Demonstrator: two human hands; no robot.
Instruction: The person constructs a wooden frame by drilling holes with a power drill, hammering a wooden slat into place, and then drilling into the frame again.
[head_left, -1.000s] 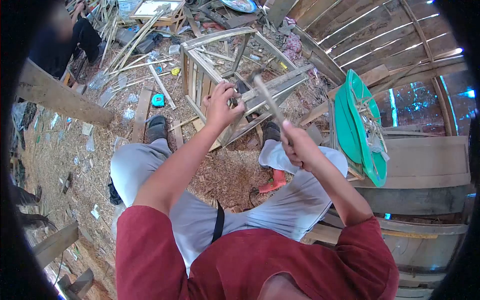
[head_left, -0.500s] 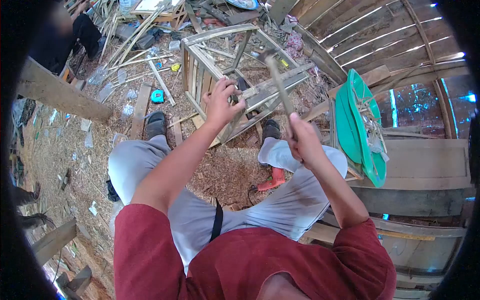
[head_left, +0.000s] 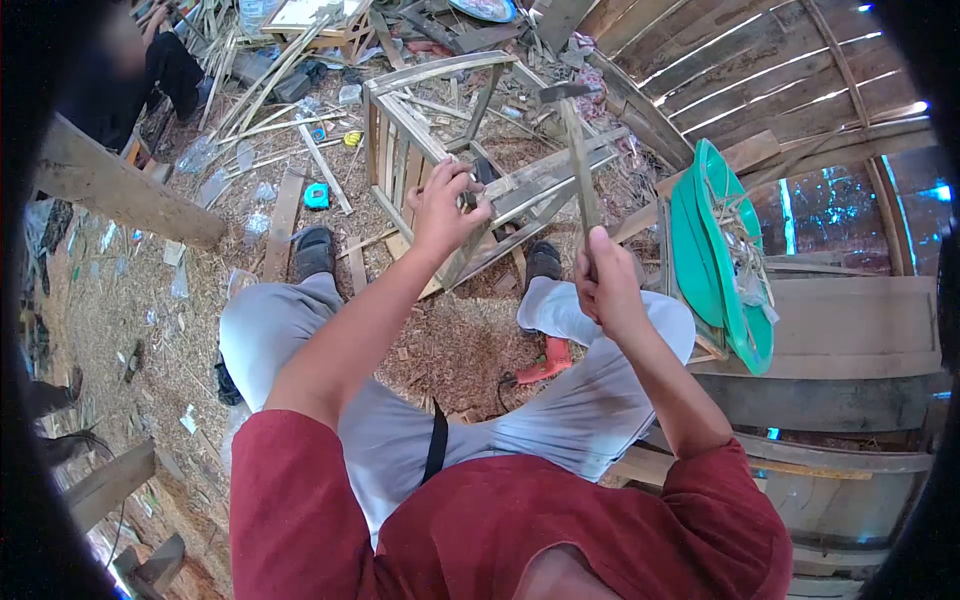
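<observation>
My right hand (head_left: 610, 287) is wrapped round the wooden handle of a hammer (head_left: 579, 165), which is raised with its dark metal head at the far end. My left hand (head_left: 447, 207) rests at the near corner of a wooden frame (head_left: 400, 118), fingers curled and pinched. Something small and dark shows between its thumb and fingers, too hidden to name. The frame, with slats and crossbars, stands tilted on the floor between my feet. From this view the hammer head appears above the frame's right side, apart from my left hand.
A red power tool (head_left: 546, 362) lies by my right leg. A turquoise tape measure (head_left: 316, 195) and a yellow roll (head_left: 352, 138) lie among wood strips and shavings. Green basins (head_left: 715, 250) stand at the right. A wooden post (head_left: 130, 190) and another person (head_left: 130, 80) are at the left.
The hammer has swung up and to the right, its handle now more upright. My left hand stays at the frame's corner.
</observation>
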